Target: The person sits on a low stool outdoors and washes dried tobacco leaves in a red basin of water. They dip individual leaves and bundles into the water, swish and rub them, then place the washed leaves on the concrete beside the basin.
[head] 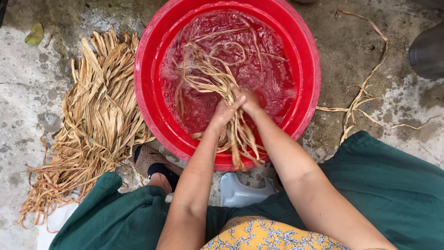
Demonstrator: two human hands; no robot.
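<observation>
Straw-coloured leaf strips (217,81) (wet) — clenched by both hands (236,107) | over red basin (152,92)

One red basin (148,83), two hands, left (222,115) and right (247,99), one dry-leaf pile (97,125), one green leaf (35,34), one sandal (150,159).

Soft, even daylight, faint shadows, sharp focus, slight glare on water.

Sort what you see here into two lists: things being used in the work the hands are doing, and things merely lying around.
In use:
left hand
right hand
wet leaf strips
red basin
dry leaf pile

Lying about:
green leaf
stray strips
white stool
</observation>
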